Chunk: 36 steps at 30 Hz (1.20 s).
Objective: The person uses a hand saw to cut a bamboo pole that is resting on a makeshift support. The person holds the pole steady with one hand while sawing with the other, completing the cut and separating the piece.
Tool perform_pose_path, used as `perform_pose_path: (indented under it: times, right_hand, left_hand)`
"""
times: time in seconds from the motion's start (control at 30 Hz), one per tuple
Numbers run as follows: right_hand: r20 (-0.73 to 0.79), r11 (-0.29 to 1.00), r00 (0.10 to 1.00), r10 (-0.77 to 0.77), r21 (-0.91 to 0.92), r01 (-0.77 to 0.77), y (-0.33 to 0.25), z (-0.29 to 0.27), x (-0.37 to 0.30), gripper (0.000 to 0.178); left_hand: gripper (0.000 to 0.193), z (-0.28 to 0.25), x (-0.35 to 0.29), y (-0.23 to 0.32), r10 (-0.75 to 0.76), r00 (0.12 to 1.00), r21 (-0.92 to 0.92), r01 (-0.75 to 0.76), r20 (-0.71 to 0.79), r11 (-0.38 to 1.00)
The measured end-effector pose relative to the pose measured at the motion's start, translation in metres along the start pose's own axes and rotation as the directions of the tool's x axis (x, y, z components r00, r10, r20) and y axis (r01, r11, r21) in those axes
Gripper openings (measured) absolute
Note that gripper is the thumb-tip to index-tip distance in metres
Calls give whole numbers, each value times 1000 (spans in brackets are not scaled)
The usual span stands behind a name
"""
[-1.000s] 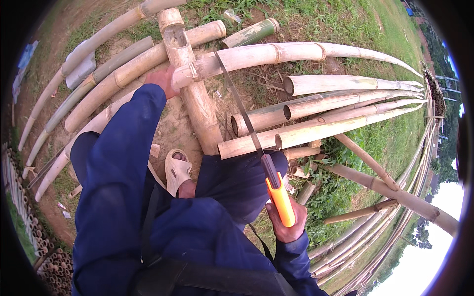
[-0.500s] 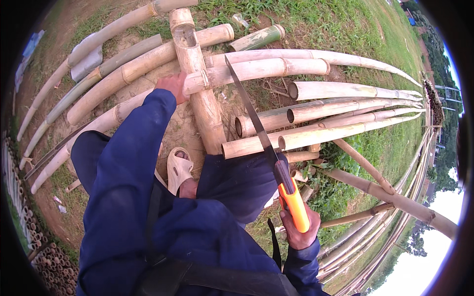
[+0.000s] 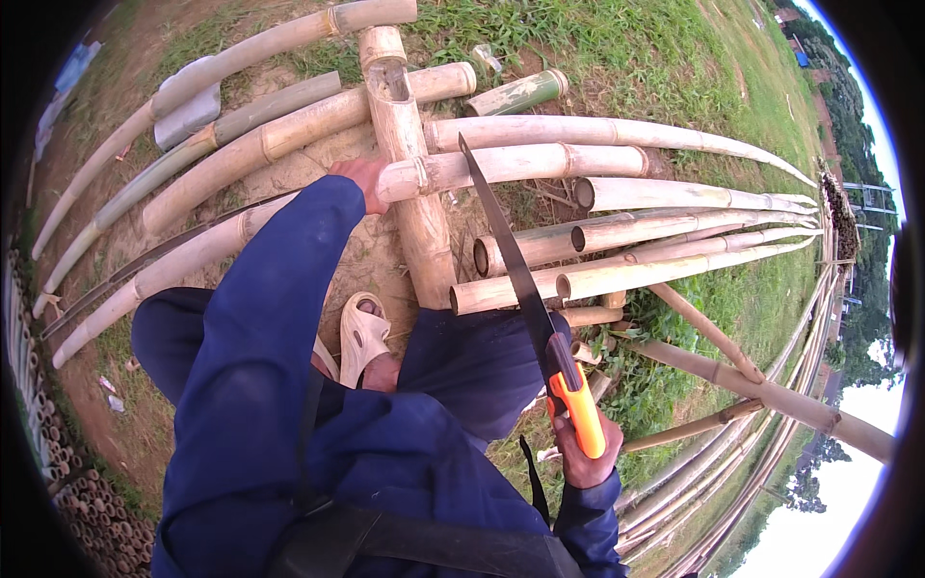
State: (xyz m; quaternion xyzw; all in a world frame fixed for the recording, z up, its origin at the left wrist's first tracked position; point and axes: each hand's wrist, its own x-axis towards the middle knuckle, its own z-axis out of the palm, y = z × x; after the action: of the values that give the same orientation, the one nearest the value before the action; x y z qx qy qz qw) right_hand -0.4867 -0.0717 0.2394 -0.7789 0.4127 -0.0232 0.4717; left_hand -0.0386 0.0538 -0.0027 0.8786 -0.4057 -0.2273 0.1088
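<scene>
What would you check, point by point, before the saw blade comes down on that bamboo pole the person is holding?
1. Saw grip: right hand is wrapped around the orange handle of the hand saw. Ok.
2. Pole steadied: left hand grips the end of the pale bamboo pole, which lies across an upright-looking thick bamboo post. Ok.
3. Fingers away from the blade: the blade tip sits over the pole to the right of the left hand, with a visible gap. Ok.
4. Foot out of the way: the sandalled foot is below the pole, left of the blade. Ok.
5. Blade touching the pole: cannot tell.
6. Cut mark on the pole: cannot tell.
</scene>
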Motion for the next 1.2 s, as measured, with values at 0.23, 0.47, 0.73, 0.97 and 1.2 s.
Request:
perform_pose_path:
  times: [0.23, 0.47, 0.73, 0.97, 1.2]
  right_hand:
    - [58, 954, 957, -285, -78, 289, 8, 70, -7, 11]
    - [111, 979, 974, -197, 68, 191, -22, 98, -17, 15]
    - [94, 991, 988, -120, 67, 114, -32, 107, -47, 28]
    - [89, 981, 977, -195, -8, 196, -42, 107, -51, 25]
    - [82, 991, 995, -55, 128, 44, -50, 91, -63, 28]
  left_hand:
    - [62, -8, -58, -99, -143, 987, 23, 145, -77, 989]
    - [63, -5, -82, -133, -165, 972, 42, 174, -169, 984]
    - [68, -10, -84, -120, -149, 989, 121, 151, -22, 981]
    - [68, -6, -92, -122, -117, 989, 117, 127, -95, 985]
    - [69, 10, -103, -111, -109, 991, 151, 120, -79, 981]
